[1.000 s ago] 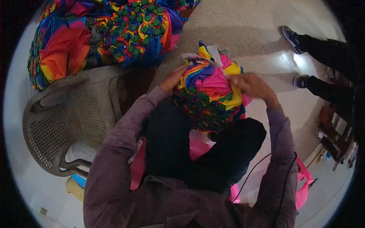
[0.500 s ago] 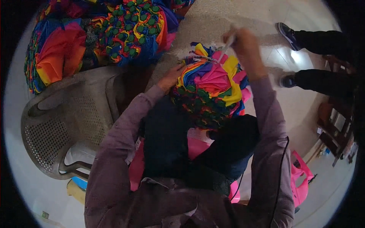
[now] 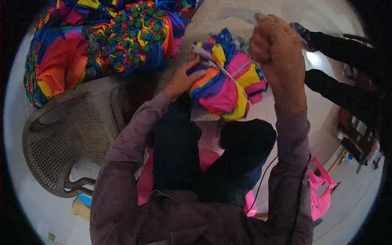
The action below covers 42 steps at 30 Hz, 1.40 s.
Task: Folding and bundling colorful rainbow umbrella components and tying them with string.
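Note:
A bundle of rainbow-coloured cloth (image 3: 218,96), pink, yellow, orange and blue, stands in front of my knees. A white strip (image 3: 228,75) runs across its top. My right hand (image 3: 275,47) is closed in a fist, raised above the bundle's right side. One stretch of the white strip runs taut from the bundle to this fist. A pale blurred tail trails from the fist toward the left. My left hand (image 3: 184,79) is at the bundle's left edge, with thumb and fingers apart. Whether it presses on the cloth is hard to tell.
A large heap of similar rainbow cloth with green round pieces (image 3: 134,34) lies at the far left. A grey-brown plastic chair (image 3: 77,126) stands left of me. Another person's dark-clad legs (image 3: 335,47) are at the right. A pink plastic chair (image 3: 320,192) shows at lower right.
My right hand has risen and moved right, drawing the white strip out. The bundle has tilted, hiding its green-dotted side. My left hand's fingers have spread at its edge.

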Available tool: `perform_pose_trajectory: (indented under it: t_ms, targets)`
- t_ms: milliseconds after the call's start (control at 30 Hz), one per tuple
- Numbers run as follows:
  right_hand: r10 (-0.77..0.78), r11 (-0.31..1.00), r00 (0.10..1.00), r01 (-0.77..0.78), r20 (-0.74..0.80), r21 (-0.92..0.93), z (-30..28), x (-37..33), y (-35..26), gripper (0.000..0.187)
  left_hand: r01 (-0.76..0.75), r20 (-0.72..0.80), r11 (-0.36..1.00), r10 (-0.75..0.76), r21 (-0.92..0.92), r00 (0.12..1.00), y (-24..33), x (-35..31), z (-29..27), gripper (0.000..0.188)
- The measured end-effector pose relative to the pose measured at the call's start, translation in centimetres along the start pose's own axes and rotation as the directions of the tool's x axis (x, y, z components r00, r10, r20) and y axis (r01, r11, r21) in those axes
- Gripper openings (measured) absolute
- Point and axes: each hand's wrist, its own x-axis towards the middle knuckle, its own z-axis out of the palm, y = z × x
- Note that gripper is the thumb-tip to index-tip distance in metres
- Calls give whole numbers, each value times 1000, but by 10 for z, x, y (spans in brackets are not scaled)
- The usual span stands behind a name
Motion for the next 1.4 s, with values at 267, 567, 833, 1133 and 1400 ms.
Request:
perform_pose_trajectory:
  t_ms: [267, 567, 833, 1133, 1400]
  targets:
    - [-248, 866, 942, 111, -226, -488, -137, 62, 73, 24, -137, -265, 957, 206, 257, 942, -22, 59, 6, 70]
    - [126, -97, 942, 323, 310, -942, -8, 68, 139, 30, -239, -316, 935, 317, 260, 894, -42, 37, 13, 76]
    - [86, 450, 957, 211, 277, -868, 9, 64, 180, 26, -272, -345, 928, 350, 254, 871, -74, 30, 0, 77]
    - [243, 913, 962, -183, 126, -365, -7, -5, 187, 19, -200, -345, 967, 245, 160, 906, -79, 28, -5, 76]
    - [-93, 899, 965, 187, 245, -396, -18, 36, 217, 18, -183, -303, 906, 310, 382, 901, -64, 15, 26, 75]
